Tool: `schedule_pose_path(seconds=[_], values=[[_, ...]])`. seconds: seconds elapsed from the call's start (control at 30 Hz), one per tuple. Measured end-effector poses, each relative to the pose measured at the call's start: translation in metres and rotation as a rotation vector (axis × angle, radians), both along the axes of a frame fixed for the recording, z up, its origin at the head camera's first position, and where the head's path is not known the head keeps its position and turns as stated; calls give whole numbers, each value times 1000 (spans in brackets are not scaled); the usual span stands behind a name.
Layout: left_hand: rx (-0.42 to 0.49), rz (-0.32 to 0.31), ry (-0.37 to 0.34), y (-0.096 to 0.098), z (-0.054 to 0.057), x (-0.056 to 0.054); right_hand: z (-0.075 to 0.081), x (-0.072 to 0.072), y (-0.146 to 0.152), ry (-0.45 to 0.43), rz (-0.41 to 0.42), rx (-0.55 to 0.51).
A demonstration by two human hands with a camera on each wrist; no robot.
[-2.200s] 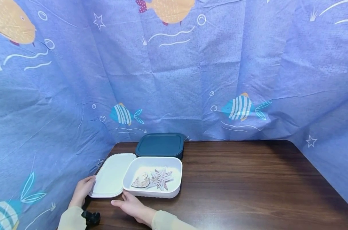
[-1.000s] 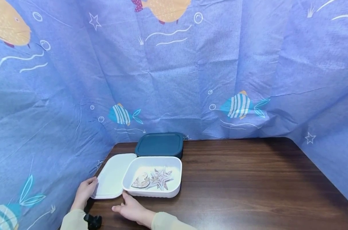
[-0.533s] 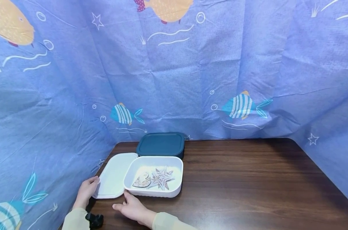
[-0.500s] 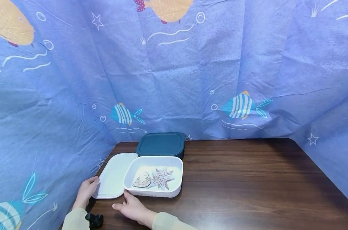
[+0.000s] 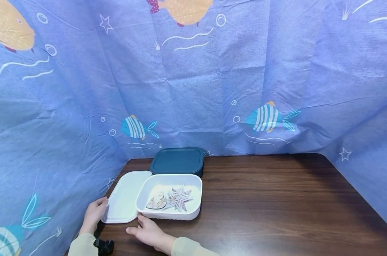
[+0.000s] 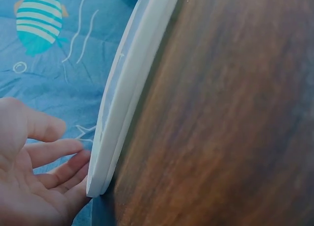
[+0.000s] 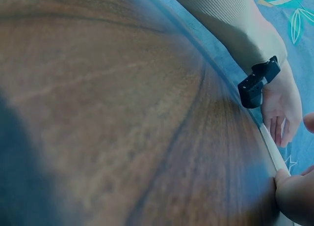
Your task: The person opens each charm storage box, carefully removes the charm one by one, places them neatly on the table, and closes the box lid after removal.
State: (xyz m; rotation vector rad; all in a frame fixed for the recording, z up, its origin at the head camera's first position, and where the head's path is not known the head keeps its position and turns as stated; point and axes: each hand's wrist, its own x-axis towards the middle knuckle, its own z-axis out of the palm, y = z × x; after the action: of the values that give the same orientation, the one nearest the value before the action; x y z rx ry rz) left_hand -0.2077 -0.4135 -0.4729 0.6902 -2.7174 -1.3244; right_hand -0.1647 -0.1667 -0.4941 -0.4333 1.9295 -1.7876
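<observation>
A white lid lies flat on the table, against the left side of a white rectangular box. Inside the box are a heart-shaped ornament and star-shaped ornaments with patterned surfaces. My left hand is at the lid's left edge; in the left wrist view its loosely bent fingers touch the lid's rim, and the thumb stands off it. The right hand has its fingers extended to the near corner where lid and box meet, the thumb spread apart.
Behind the white box stands a dark blue lidded box. Brown wooden table stretches to the right. A blue fish-print cloth hangs at the back and sides. A black wrist camera sits on the left wrist.
The lid's near edge has shifted slightly toward me, and the right hand has moved a little to the right. The box and its ornaments look unmoved.
</observation>
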Motion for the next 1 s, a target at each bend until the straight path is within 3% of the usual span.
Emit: schedule_pose_path(seconds=[0.33, 0.53, 0.7, 1.0], values=[[-28, 15, 28, 2, 0, 1, 2, -5, 8, 34, 48, 45], [-118, 1, 38, 3, 3, 1, 11, -4, 17, 51, 114, 46], [-184, -41, 76, 3, 14, -1, 22, -1, 31, 85, 185, 40], [-234, -69, 142, 15, 38, -5, 45, 10, 62, 150, 271, -74]])
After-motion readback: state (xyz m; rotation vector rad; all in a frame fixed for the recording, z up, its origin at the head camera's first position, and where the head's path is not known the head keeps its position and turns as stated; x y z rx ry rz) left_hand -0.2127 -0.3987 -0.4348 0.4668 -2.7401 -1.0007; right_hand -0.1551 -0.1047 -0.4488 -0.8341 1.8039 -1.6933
